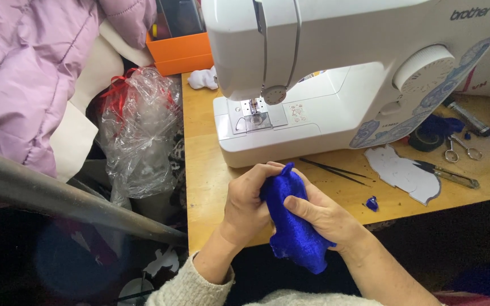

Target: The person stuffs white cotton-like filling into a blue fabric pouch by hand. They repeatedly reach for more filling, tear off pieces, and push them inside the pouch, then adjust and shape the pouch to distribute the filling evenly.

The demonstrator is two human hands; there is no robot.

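Note:
Both of my hands hold a small piece of bright blue plush fabric (294, 233) just in front of a white sewing machine (324, 73). My left hand (248, 198) wraps around its upper left part with curled fingers. From the right, my right hand (320, 214) presses on it with thumb and fingers. The fabric's lower end hangs past the front edge of the wooden table (199, 170). The machine's needle and presser foot (253, 107) sit a short way above my hands.
Black tweezers (336, 170), a white paper pattern (404, 173), a blue fabric scrap (372, 203), small scissors (463, 149) and a cutter (449, 174) lie to the right. An orange box (180, 54) stands behind. Crumpled clear plastic (140, 130) and a lilac jacket (24, 73) are left of the table.

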